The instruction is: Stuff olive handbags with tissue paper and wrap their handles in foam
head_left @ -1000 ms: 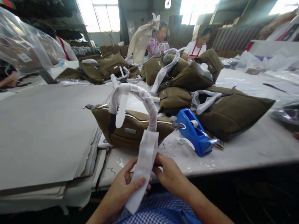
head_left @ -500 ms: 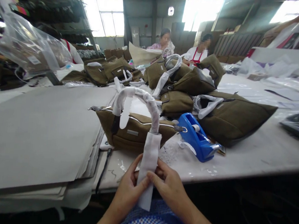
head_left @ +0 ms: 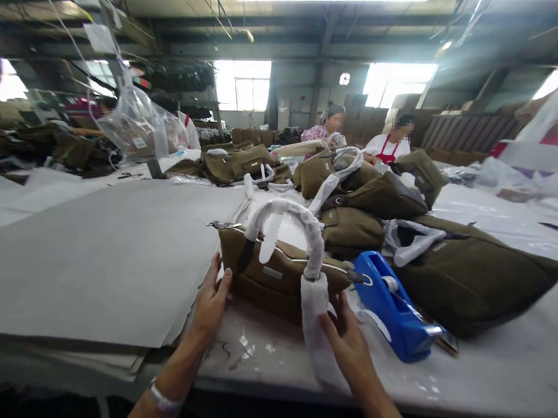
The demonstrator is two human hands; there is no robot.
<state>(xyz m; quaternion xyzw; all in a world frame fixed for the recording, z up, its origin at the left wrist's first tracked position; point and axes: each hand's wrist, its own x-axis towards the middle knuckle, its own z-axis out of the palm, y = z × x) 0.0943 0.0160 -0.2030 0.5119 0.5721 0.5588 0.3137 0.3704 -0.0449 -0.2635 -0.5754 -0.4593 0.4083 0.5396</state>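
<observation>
While our left hand (head_left: 210, 306) holds the left end of the bag (head_left: 253, 287) between thumb and fingers, our right hand (head_left: 348, 343) is at its right end, with the fingers bent and the thumb by the white strip (head_left: 313, 308). We cannot tell if the right hand grips the bag or only touches it. The bag stands upright on the table (head_left: 478, 379), between our two hands.

As far as we can judge, the arch of the handle (head_left: 284, 206) is already wrapped in white. At its right foot the strip hangs down in front of the bag, and its lower end looks loose, so this part seems not yet finished. Just beside our right hand is the blue tape dispenser (head_left: 386, 314), which we do not touch. Beyond our hands lie other bags (head_left: 476, 276), some with wrapped handles; to the left of our left hand are large paper sheets (head_left: 87, 252).
</observation>
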